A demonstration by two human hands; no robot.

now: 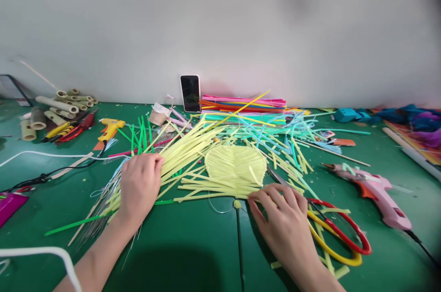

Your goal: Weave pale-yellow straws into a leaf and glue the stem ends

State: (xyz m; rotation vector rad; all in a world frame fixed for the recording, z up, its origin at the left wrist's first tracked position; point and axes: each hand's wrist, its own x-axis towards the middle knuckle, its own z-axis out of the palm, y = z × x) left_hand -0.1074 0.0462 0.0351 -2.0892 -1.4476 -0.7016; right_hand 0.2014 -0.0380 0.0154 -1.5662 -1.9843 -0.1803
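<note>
A pale yellow leaf-shaped piece (235,165) of pipe cleaners laid side by side rests on the green table, its lower stems spreading left. At its lower right edge, my right hand (284,218) pinches the piece between thumb and fingers. My left hand (141,186) is curled over a heap of loose yellow pipe cleaners (188,147), fingers closed at its left side; the fingertips are partly hidden. Beside and partly under my right hand lie scissors (344,232) with red and yellow handles. A thin dark stem with a yellow tip (237,204) points up to the piece's base.
A pink glue gun (375,191) lies right, a yellow glue gun (109,129) left near pliers (77,129) and bamboo tubes (65,106). A phone (190,93) leans on the wall by bundled coloured pipe cleaners (244,104). A white cable (41,251) crosses the lower left.
</note>
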